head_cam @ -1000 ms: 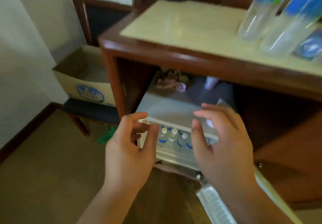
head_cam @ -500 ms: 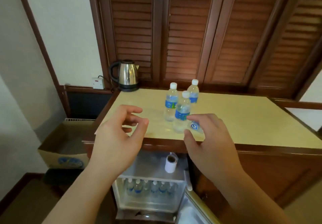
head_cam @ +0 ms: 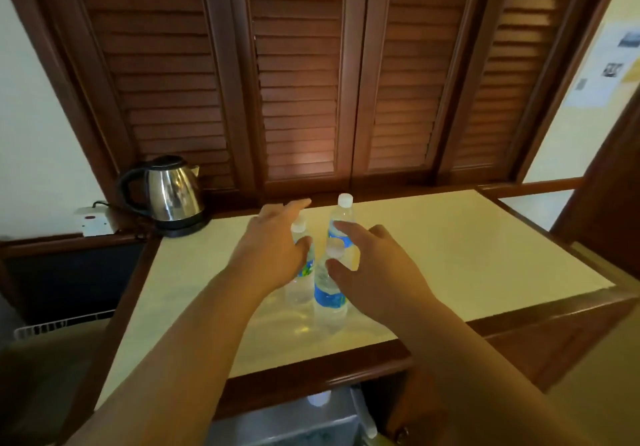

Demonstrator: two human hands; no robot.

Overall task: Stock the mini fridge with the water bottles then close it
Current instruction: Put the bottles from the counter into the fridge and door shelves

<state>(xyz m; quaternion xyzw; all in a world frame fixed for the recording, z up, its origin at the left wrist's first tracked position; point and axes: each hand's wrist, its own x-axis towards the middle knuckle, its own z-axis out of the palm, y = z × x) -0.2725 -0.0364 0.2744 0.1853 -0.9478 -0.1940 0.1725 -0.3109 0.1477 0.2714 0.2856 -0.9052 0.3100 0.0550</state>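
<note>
Three clear water bottles with blue labels stand close together on the cream countertop (head_cam: 450, 255): a near one (head_cam: 329, 301), a left one (head_cam: 304, 272) and a far one (head_cam: 343, 218). My left hand (head_cam: 273, 248) hovers over the left bottle, fingers spread, partly hiding it. My right hand (head_cam: 377, 269) reaches in from the right, fingers apart beside the near and far bottles. Neither hand grips a bottle. Below the counter's front edge the grey top of the mini fridge (head_cam: 294, 421) shows; its inside is hidden.
A steel kettle (head_cam: 166, 192) sits at the back left of the counter beside a wall socket (head_cam: 95, 222). Brown louvred doors (head_cam: 311, 81) rise behind. A cardboard box with a wire rack (head_cam: 52, 326) stands lower left.
My view has risen from the open fridge to the countertop. Both hands have moved up and forward from the fridge shelf to the three bottles.
</note>
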